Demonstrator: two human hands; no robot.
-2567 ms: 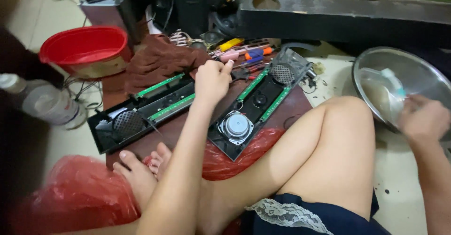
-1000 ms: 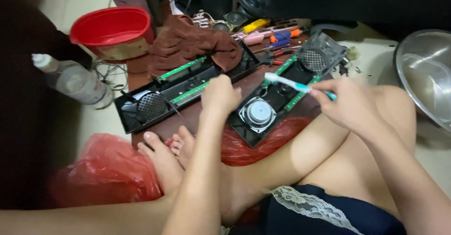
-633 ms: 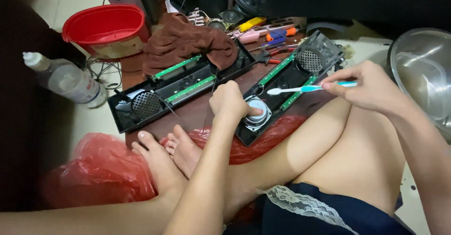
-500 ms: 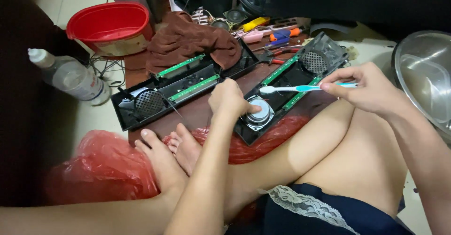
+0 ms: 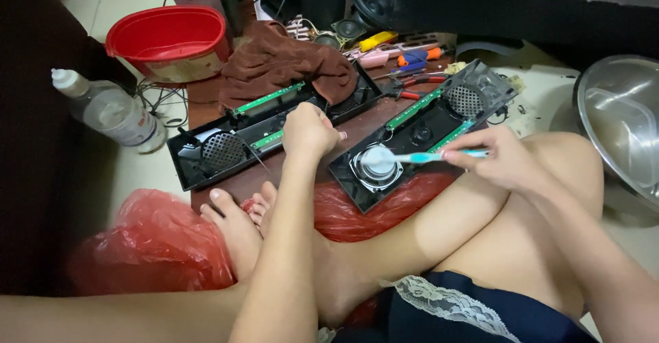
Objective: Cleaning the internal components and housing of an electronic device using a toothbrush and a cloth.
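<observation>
Toothbrush (image 5: 429, 156), blue-handled, pinched in right hand (image 5: 504, 161); bristle head rests on round speaker cone (image 5: 376, 167) of near black panel (image 5: 419, 134), centre frame. Left hand (image 5: 310, 129), loosely curled and holding nothing, presses that panel's 9 o'clock edge. Second panel (image 5: 226, 147) at 10 o'clock looks untouched. Brown cloth (image 5: 281, 62), red tub (image 5: 168, 38) at 11; steel bowl (image 5: 618, 123) at 3. Judged: brushing under way on one cone.

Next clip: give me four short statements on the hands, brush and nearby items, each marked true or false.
1. The right hand holds a toothbrush over the round speaker. True.
2. The left hand grips the clear bottle. False: it rests on the board between the two black panels; the bottle stands apart on the floor.
3. A brown cloth lies on the far panel. True.
4. The red bucket lies tipped over. False: it stands upright.
</observation>
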